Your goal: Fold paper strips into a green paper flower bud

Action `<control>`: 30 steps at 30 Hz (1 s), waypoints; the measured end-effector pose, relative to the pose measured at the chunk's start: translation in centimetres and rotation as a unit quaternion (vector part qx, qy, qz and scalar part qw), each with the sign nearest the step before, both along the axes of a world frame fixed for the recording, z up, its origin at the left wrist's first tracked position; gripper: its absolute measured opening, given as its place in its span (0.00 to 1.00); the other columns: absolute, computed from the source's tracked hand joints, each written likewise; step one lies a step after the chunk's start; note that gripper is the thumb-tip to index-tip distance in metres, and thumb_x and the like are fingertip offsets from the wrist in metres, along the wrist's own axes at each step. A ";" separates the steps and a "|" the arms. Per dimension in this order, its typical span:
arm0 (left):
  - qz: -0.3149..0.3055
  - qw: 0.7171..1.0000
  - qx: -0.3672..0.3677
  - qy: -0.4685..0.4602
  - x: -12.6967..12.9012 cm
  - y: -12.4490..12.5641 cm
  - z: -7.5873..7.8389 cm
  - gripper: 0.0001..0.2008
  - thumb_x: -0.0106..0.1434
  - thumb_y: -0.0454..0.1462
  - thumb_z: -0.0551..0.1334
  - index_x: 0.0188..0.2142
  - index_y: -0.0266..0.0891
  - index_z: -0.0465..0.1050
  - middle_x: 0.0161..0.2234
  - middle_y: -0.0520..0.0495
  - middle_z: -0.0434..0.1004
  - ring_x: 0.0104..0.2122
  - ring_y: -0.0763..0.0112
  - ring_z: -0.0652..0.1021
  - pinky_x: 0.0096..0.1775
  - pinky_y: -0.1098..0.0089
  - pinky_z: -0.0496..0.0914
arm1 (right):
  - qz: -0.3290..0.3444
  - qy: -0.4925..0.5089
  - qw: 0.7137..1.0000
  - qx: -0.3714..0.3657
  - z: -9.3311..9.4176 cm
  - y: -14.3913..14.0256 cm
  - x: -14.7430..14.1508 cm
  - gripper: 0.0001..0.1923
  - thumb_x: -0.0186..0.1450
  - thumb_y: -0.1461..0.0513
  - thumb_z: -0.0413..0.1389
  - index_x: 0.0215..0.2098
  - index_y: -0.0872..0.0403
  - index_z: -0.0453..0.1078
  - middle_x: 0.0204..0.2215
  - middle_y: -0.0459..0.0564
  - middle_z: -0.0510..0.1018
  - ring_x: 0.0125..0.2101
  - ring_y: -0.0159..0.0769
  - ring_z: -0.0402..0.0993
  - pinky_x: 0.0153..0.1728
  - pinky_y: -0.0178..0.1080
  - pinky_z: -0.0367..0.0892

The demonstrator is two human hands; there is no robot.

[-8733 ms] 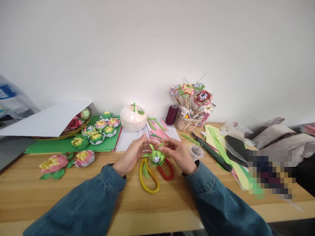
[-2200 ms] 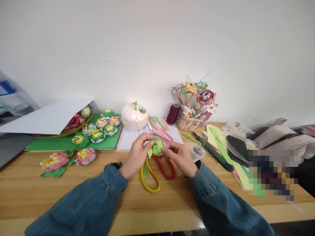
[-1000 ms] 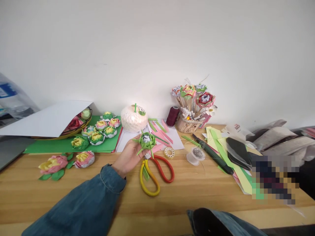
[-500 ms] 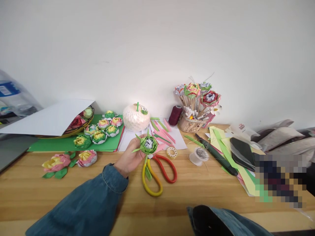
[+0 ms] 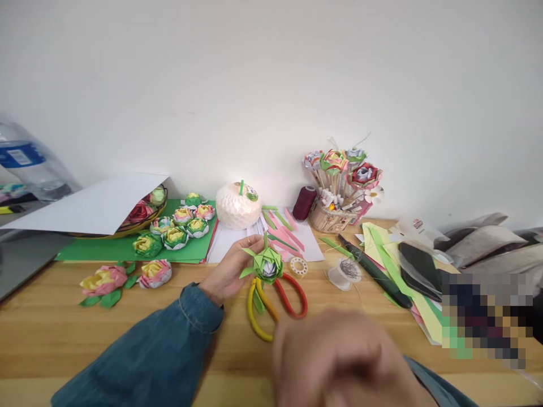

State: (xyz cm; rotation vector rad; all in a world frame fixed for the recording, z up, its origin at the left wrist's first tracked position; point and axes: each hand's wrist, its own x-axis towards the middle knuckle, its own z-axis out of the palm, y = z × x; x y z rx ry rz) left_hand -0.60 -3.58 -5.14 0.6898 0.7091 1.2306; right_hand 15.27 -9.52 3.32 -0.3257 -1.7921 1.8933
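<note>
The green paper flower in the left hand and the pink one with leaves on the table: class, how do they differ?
The green paper flower is held up by the left hand; the pink paper flower lies on the wooden table. The green one has pointed green outer petals and a pale centre; the pink one has a yellow centre and dark green leaves. Both are folded paper.

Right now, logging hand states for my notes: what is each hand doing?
Left hand: closed on the green paper flower.
Right hand: blurred near the camera; grip cannot be told.

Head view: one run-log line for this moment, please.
left hand: holds green paper flower | right hand: blurred, near camera, grip unclear | scissors: on table under flower
</note>
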 end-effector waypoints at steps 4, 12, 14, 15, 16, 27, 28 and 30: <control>-0.020 0.998 0.031 0.043 -0.3 -0.1 0.1 0.09 0.51 0.40 0.64 0.26 0.34 0.69 0.23 0.50 0.71 0.22 0.77 0.71 0.26 0.76 0.64 | -0.330 -0.051 0.929 0.158 -2.5 5.2 -0.1 0.08 0.59 0.58 0.55 0.35 0.51 0.72 0.34 0.48 0.76 0.35 0.35 0.71 0.38 0.38 0.66; -0.022 0.982 0.070 0.174 -0.4 0.0 0.5 0.06 0.47 0.36 0.65 0.24 0.35 0.74 0.21 0.52 0.71 0.21 0.78 0.69 0.25 0.76 0.61 | -0.227 -0.086 0.932 0.270 -5.0 7.9 0.7 0.11 0.59 0.60 0.55 0.40 0.50 0.72 0.32 0.49 0.72 0.33 0.33 0.68 0.36 0.37 0.65; -0.018 0.980 0.071 0.185 -0.4 0.0 0.7 0.05 0.47 0.35 0.65 0.24 0.35 0.74 0.20 0.52 0.72 0.21 0.78 0.69 0.25 0.76 0.62 | -0.238 -0.075 0.927 0.280 -5.1 7.7 0.7 0.09 0.58 0.61 0.57 0.38 0.51 0.73 0.31 0.49 0.72 0.32 0.33 0.68 0.36 0.37 0.65; -0.018 0.978 0.075 0.194 -0.4 0.0 0.7 0.04 0.47 0.35 0.65 0.23 0.35 0.75 0.20 0.52 0.72 0.21 0.78 0.69 0.25 0.76 0.62 | -0.243 -0.071 0.924 0.288 -5.2 7.6 0.7 0.08 0.57 0.62 0.57 0.37 0.51 0.74 0.30 0.49 0.73 0.32 0.33 0.69 0.35 0.37 0.65; -0.017 0.975 0.080 0.205 -0.4 0.0 0.7 0.04 0.47 0.35 0.65 0.23 0.35 0.75 0.20 0.52 0.73 0.21 0.78 0.69 0.25 0.75 0.62 | -0.250 -0.071 0.919 0.297 -5.3 7.7 0.6 0.08 0.57 0.63 0.58 0.36 0.51 0.74 0.30 0.49 0.73 0.32 0.34 0.69 0.35 0.37 0.65; -0.002 0.913 0.188 0.362 -0.6 -0.1 0.8 0.15 0.55 0.40 0.59 0.41 0.37 0.75 0.40 0.44 0.76 0.41 0.63 0.74 0.43 0.66 0.66 | -0.349 -0.086 0.822 0.442 -7.3 8.6 0.5 0.09 0.59 0.66 0.55 0.37 0.52 0.73 0.30 0.50 0.74 0.32 0.33 0.70 0.33 0.36 0.67; 0.001 0.903 0.204 0.378 -0.5 -0.2 0.8 0.16 0.55 0.40 0.59 0.42 0.38 0.73 0.43 0.43 0.75 0.43 0.63 0.73 0.45 0.65 0.65 | -0.353 -0.076 0.810 0.462 -7.5 8.7 0.5 0.09 0.59 0.67 0.54 0.37 0.53 0.72 0.30 0.50 0.74 0.31 0.33 0.70 0.32 0.36 0.67; 0.018 0.879 0.235 0.414 -0.3 -0.3 0.5 0.18 0.53 0.38 0.61 0.45 0.38 0.72 0.46 0.43 0.73 0.46 0.62 0.71 0.48 0.64 0.64 | -0.359 -0.074 0.787 0.496 -7.9 8.9 0.6 0.09 0.59 0.67 0.54 0.38 0.54 0.72 0.30 0.51 0.74 0.32 0.34 0.70 0.33 0.36 0.67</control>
